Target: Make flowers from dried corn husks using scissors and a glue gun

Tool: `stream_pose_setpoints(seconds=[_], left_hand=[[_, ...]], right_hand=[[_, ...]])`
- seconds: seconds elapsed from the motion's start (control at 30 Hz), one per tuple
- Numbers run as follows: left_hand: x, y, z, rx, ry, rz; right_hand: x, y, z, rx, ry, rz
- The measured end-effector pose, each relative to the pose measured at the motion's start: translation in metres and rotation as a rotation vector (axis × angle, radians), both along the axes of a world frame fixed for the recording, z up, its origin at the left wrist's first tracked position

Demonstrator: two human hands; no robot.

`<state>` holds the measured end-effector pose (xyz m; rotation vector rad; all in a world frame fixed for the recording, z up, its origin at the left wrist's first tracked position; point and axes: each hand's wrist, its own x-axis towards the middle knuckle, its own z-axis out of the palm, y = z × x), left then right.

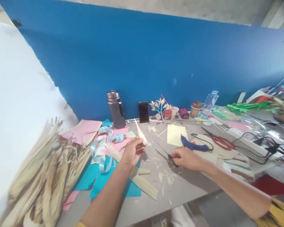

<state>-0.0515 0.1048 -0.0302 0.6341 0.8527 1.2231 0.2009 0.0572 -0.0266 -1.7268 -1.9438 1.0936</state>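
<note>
The pointed leaf strip [140, 133] is standing pinched upright in the left hand [132, 151] at frame centre. The right hand [184, 157] is closing on small scissors [167, 155] lying on the tabletop [191, 186]; lifting them by the handles, blades away from the strip, seems wisest.

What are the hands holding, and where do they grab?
The left hand pinches a pointed pale strip at its lower end. The right hand grips dark scissors by the handles, on the table.

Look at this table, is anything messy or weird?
Yes. Small pale scraps lie scattered on the table beside the right hand gripping scissors. The left hand holds a pointed leaf strip. Ribbon lies in tangled curls.
</note>
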Motion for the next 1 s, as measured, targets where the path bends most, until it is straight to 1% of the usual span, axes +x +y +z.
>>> stream_pose_setpoints(seconds=[0.07,0.1,0.13,0.17,0.2,0.23,0.3,0.37,0.43,0.5,0.6,0.87,1.0], left_hand=[[0.001,-0.002,0.002,0.020,-0.009,-0.001],[0.001,-0.003,0.004,0.033,-0.010,-0.003],[0.002,-0.004,0.006,0.048,-0.009,-0.004],[0.002,-0.005,0.008,0.063,-0.008,-0.003],[0.003,-0.007,0.010,0.081,-0.006,0.001],[0.003,-0.008,0.012,0.103,-0.003,0.006],[0.003,-0.009,0.015,0.148,0.006,0.025],[0.003,-0.010,0.016,0.189,0.008,0.046],[0.002,-0.009,0.014,0.227,0.006,0.050],[0.002,-0.008,0.012,0.251,0.014,0.043],[0.003,-0.006,0.010,0.256,0.044,0.035],[0.003,-0.005,0.010,0.208,0.079,0.044],[0.001,-0.004,0.008,0.230,0.078,0.022]], right_hand=[[-0.003,-0.001,0.000,-0.163,0.437,-0.062],[-0.008,-0.002,0.000,-0.216,0.627,-0.076],[-0.015,-0.002,0.001,-0.246,0.776,-0.086],[-0.023,-0.001,0.002,-0.267,0.879,-0.096],[-0.033,0.001,0.002,-0.284,0.936,-0.105],[-0.043,0.003,0.002,-0.291,0.950,-0.121],[-0.062,0.007,0.002,-0.243,0.923,-0.113],[-0.075,0.011,-0.001,-0.197,0.886,-0.054],[-0.082,0.014,-0.004,-0.185,0.856,0.029],[-0.084,0.015,-0.007,-0.174,0.827,0.093],[-0.083,0.015,-0.010,-0.145,0.805,0.129],[-0.083,0.016,-0.015,-0.103,0.730,0.115],[-0.083,0.015,-0.018,-0.058,0.719,0.110]])
